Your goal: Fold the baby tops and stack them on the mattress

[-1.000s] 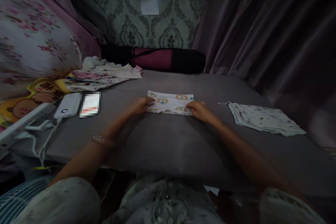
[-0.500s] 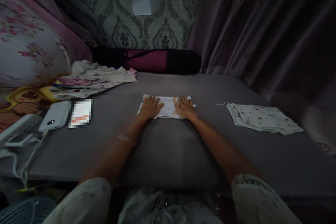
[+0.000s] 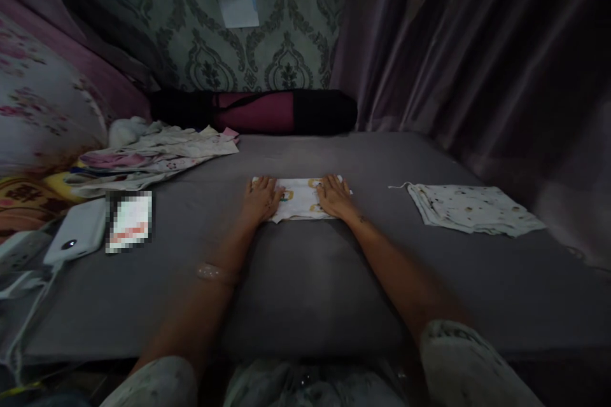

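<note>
A white cloth (image 3: 300,202) with yellow and dark prints lies folded into a small rectangle on the grey sheet (image 3: 305,280). My left hand (image 3: 262,198) rests flat on its left end, fingers apart and pointing away from me. On the right end lies my right hand (image 3: 335,196), palm down with its fingers spread. The middle of the cloth shows between both hands. Neither hand grips anything.
Folded pale spotted fabric (image 3: 475,210) lies at the right. At the left are a heap of clothes (image 3: 162,152), a white power bank (image 3: 79,232) with a cable, a power strip (image 3: 21,251) and a blurred-out item (image 3: 130,222). A black and pink roll (image 3: 258,111) lies along the wall.
The view has shifted slightly. My left hand has moved a little outward on the cloth, showing more of its print. My right hand stays on the right end.
</note>
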`<act>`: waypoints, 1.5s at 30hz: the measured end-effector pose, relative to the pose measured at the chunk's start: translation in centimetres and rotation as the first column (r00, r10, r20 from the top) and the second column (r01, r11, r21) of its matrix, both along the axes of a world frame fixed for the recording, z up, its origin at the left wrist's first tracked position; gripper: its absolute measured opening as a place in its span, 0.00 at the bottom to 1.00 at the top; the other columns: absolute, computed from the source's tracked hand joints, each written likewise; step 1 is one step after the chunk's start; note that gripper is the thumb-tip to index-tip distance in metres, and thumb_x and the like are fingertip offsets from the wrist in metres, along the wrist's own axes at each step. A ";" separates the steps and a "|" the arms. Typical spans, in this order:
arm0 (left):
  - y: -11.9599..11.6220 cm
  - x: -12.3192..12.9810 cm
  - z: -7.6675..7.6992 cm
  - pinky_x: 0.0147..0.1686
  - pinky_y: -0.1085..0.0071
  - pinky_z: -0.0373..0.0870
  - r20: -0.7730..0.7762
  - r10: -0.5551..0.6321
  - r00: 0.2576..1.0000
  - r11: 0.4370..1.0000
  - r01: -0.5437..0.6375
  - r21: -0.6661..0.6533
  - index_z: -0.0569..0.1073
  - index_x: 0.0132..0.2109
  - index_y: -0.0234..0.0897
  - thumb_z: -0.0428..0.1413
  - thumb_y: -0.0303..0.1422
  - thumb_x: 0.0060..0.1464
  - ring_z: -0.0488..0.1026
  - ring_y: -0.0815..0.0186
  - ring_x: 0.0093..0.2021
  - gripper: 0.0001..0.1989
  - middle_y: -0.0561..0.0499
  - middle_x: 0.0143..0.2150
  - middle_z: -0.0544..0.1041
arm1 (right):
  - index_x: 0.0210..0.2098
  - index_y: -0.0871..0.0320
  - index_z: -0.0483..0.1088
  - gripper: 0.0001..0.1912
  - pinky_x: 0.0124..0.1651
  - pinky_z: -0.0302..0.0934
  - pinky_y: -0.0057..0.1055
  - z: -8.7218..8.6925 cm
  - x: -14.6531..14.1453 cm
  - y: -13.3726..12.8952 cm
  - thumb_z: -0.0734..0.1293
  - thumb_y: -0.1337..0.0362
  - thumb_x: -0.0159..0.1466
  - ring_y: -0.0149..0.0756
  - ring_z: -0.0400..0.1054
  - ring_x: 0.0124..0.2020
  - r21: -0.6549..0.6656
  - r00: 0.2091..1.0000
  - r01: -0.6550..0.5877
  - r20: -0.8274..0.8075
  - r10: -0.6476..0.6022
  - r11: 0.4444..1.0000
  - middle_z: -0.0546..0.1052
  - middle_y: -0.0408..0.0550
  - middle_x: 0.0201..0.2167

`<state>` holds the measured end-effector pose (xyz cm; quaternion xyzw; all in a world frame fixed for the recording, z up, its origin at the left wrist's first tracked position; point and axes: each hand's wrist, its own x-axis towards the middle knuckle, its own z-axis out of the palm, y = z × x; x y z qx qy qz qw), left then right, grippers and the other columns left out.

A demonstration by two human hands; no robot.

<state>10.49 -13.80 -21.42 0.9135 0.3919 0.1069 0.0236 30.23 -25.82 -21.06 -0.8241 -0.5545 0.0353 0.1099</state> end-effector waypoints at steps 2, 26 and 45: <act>0.3 -0.5 0.3 0.67 0.45 0.44 -0.001 0.032 0.999 0.999 -0.032 0.025 0.62 0.66 0.34 0.35 0.45 0.67 0.53 0.51 0.70 0.29 0.38 0.69 0.60 | 0.68 0.70 0.53 0.33 0.70 0.32 0.48 0.3 0.3 -0.3 0.45 0.55 0.72 0.48 0.42 0.71 0.014 0.999 0.026 0.026 -0.026 1.000 0.54 0.60 0.70; -0.6 -1.7 0.8 0.67 0.42 0.43 0.001 0.013 1.000 0.992 -0.013 -0.124 0.61 0.66 0.31 0.37 0.43 0.67 0.49 0.49 0.71 0.29 0.35 0.70 0.58 | 0.69 0.69 0.51 0.33 0.71 0.31 0.48 1.2 -2.6 1.9 0.46 0.55 0.72 0.46 0.40 0.72 -0.068 0.996 -0.093 0.002 0.093 0.993 0.50 0.59 0.71; 0.0 -2.2 0.3 0.66 0.42 0.45 0.066 0.038 0.997 0.984 -0.026 -0.178 0.63 0.64 0.35 0.40 0.42 0.67 0.51 0.52 0.71 0.25 0.37 0.70 0.58 | 0.69 0.69 0.50 0.32 0.71 0.32 0.49 1.7 -4.9 3.2 0.46 0.55 0.72 0.46 0.39 0.72 -0.131 0.995 -0.103 -0.028 0.100 0.986 0.48 0.59 0.71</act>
